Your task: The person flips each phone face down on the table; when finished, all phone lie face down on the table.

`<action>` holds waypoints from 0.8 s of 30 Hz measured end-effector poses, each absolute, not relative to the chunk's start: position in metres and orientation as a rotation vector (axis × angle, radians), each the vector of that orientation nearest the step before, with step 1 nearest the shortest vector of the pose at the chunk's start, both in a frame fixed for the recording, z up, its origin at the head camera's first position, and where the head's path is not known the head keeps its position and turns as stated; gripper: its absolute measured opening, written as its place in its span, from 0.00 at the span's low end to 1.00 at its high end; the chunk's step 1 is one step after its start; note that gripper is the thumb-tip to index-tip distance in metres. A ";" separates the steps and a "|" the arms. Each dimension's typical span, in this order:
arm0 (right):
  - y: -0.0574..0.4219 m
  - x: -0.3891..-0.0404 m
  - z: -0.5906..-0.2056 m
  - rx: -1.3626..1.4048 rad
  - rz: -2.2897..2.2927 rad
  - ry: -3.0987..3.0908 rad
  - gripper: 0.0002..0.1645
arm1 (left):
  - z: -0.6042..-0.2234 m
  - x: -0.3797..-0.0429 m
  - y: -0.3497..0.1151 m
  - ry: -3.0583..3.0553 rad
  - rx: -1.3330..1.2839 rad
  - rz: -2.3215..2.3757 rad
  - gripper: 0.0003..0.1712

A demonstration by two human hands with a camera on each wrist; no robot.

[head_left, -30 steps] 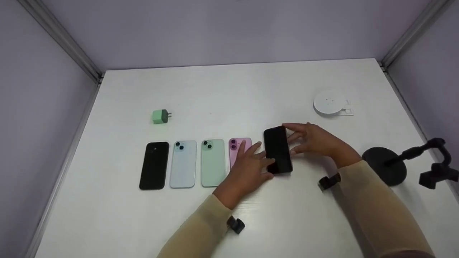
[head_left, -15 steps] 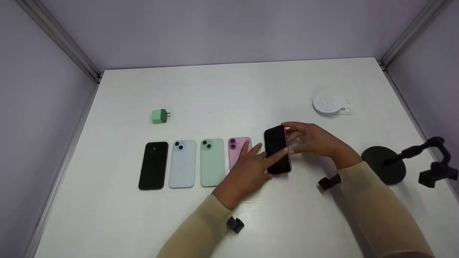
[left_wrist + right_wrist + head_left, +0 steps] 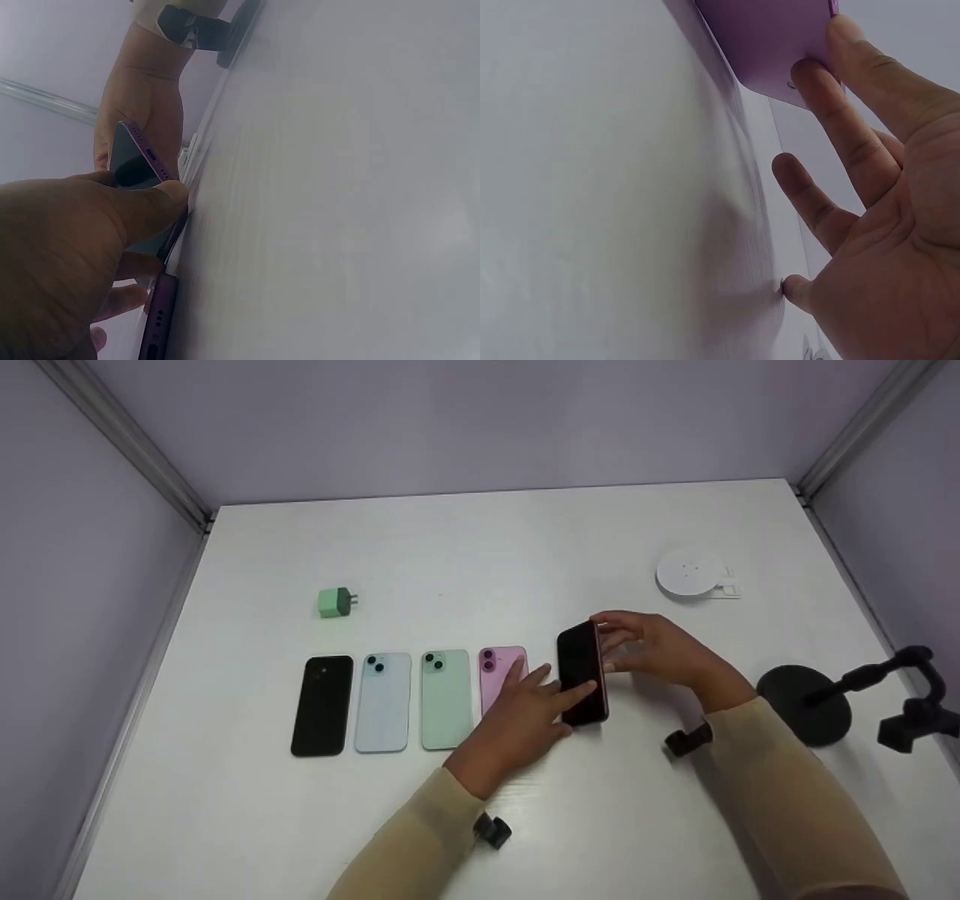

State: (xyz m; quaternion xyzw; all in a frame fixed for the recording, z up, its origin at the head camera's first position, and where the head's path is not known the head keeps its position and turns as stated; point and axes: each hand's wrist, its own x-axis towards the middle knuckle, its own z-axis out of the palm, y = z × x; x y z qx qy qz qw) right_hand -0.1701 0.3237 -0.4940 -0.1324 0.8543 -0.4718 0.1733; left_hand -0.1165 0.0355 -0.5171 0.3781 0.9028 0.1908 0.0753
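A phone (image 3: 580, 671) with a dark screen and a purple back (image 3: 772, 45) stands tilted, its right edge raised off the white table. My right hand (image 3: 651, 651) holds that edge, thumb on the rim and a finger against the back; its other fingers are spread. My left hand (image 3: 521, 720) lies across from the left, fingers extended, one fingertip on the screen. Its thumb (image 3: 154, 210) is at the bottom edge of the phone. Partly beneath this hand lies a pink phone (image 3: 495, 679), back up.
Left of the pink phone, in a row, lie a green phone (image 3: 445, 701), a pale blue phone (image 3: 383, 703) and a black phone (image 3: 322, 706). A green charger plug (image 3: 334, 603) sits behind them. A white disc-shaped stand (image 3: 688, 573) and a black-based stand (image 3: 806, 709) are at right.
The right edge of the phone has risen, so it leans more to the left. My right hand has closed in on that edge, and a left finger has reached farther over the screen.
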 end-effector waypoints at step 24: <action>0.312 -0.174 -0.499 -0.416 -1.393 2.489 0.35 | -0.522 -0.110 0.030 2.691 1.094 0.749 0.48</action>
